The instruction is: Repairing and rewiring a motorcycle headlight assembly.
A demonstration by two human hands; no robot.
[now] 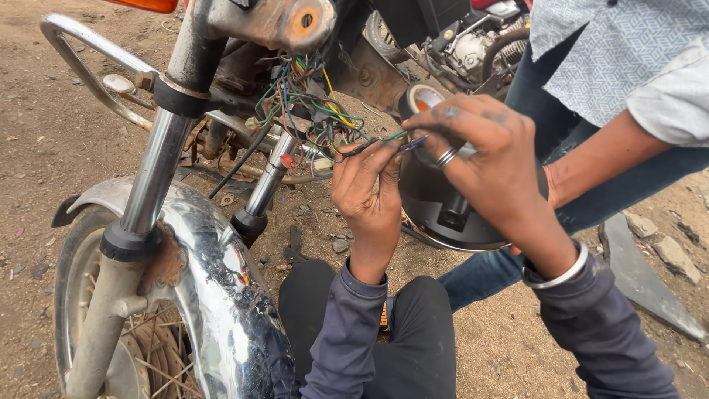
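Observation:
A tangle of coloured wires (310,111) hangs from the front of a motorcycle, behind the chrome fork (151,174). My left hand (367,198) pinches thin wire ends coming out of the bundle. My right hand (480,155), with a ring and a metal bangle, pinches a blue wire end (413,142) right beside the left fingertips. A roll of black tape (419,100) sits just behind my right fingers; whether it rests on a finger I cannot tell. A black round headlamp shell (443,210) hangs below both hands.
The front wheel with a rusted chrome mudguard (214,273) fills the lower left. Another person in a patterned shirt and jeans (628,66) stands at the right, forearm (605,151) near the headlamp shell. Dirt ground with stones and a dark flat panel (650,281) lies to the right.

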